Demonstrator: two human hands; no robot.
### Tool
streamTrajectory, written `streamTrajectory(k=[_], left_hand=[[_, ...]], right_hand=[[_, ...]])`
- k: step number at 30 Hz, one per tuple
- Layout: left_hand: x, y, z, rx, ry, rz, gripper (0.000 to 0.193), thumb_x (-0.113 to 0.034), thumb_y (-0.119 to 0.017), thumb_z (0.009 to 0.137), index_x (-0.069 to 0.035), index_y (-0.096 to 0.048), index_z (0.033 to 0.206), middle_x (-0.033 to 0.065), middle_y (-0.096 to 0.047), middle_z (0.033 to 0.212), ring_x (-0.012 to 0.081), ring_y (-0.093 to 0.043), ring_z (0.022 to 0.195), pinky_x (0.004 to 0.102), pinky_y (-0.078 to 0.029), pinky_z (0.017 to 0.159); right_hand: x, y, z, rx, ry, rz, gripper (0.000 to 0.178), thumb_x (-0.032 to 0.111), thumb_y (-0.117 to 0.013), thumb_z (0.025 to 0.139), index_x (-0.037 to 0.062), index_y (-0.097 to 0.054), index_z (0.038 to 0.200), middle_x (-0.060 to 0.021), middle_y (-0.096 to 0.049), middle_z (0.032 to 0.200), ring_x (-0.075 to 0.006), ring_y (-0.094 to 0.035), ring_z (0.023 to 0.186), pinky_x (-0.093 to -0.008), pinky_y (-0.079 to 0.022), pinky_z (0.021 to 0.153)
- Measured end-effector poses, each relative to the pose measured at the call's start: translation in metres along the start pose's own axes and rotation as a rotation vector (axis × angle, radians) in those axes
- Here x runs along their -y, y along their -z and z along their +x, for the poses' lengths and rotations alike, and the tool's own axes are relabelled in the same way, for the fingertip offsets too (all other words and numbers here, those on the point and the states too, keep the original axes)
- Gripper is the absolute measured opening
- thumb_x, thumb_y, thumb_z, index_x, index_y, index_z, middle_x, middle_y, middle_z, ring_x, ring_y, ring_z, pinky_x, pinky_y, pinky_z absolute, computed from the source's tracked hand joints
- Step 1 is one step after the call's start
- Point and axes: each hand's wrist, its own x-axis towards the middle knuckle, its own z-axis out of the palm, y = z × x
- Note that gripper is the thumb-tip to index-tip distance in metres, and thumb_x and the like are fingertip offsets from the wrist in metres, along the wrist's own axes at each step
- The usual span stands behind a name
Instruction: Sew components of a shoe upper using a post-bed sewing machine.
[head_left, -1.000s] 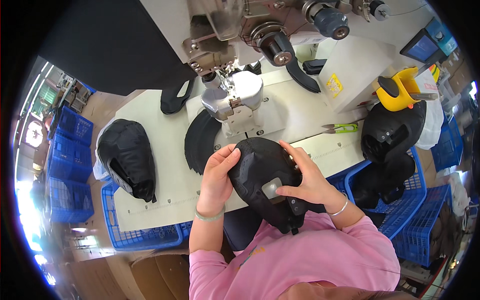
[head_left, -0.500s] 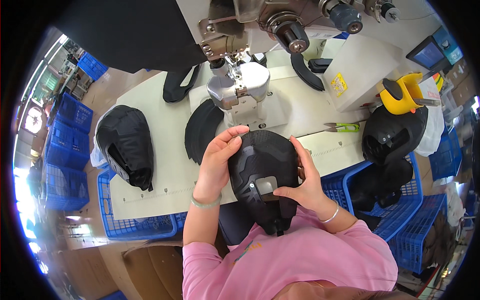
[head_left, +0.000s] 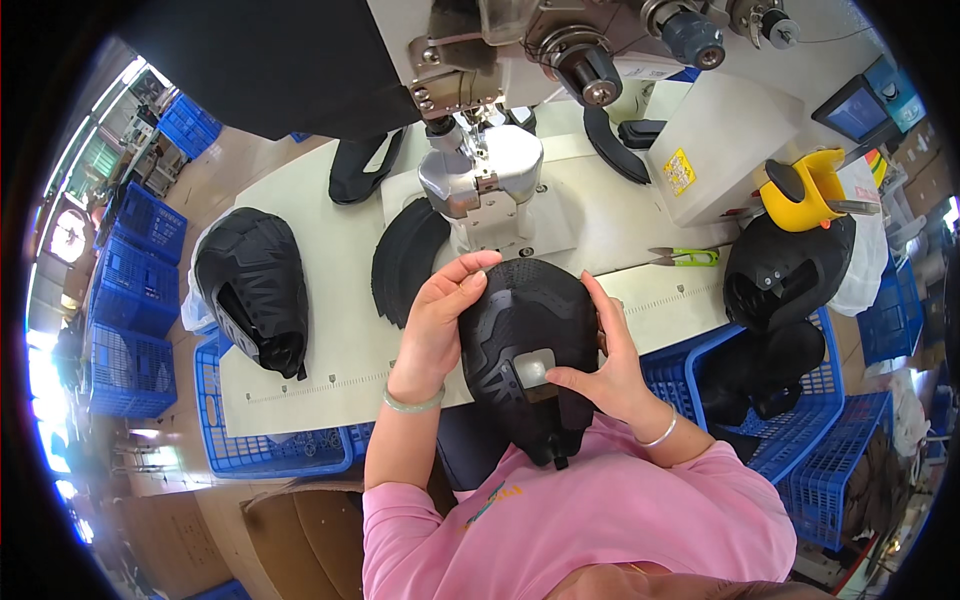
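Note:
Between my two hands is a black, cap-shaped moulded piece with a raised pattern and a rectangular opening low on its front; its exact kind I cannot tell. My left hand grips its upper left edge, thumb on the surface. On the right side, my right hand clasps the edge, its thumb at the opening and some fingers hidden behind. The piece sits above my lap, just in front of the sewing machine. A stack of curved black strips lies beside the machine, left of the piece.
Similar black pieces lie on the left of the worktable. At the right are green-handled thread snips, another black piece and a yellow holder. Blue crates stand below the table edge.
The black piece has shifted very slightly in my hands, its lower end a little higher. Both hands keep nearly the same hold.

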Motion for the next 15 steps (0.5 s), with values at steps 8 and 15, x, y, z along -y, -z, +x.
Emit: streamTrajectory(k=[8, 15], left_hand=[[0.002, -0.006, -0.002, -0.017, -0.007, -0.026, 0.026, -0.008, -0.052, 0.099, 0.001, -0.055, 0.123, 0.0081, -0.067, 0.106, 0.0129, -0.065, 0.094, 0.0257, -0.052, 0.085], [0.003, -0.007, -0.01, 0.003, -0.042, -0.103, 0.026, -0.006, -0.049, 0.1, 0.002, -0.053, 0.125, 0.0115, -0.065, 0.114, 0.0169, -0.064, 0.103, 0.0285, -0.051, 0.091]], right_hand=[[0.022, 0.017, 0.008, -0.012, 0.082, -0.184, 0.105, 0.019, -0.085, 0.067, 0.005, -0.024, 0.152, -0.0171, -0.044, 0.124, -0.0322, -0.046, 0.117, -0.0406, -0.038, 0.102], [0.038, 0.021, 0.008, 0.069, 0.163, -0.432, 0.106, 0.013, -0.081, 0.068, -0.0002, -0.017, 0.151, -0.025, -0.035, 0.141, -0.0414, -0.038, 0.128, -0.0466, -0.033, 0.108]])
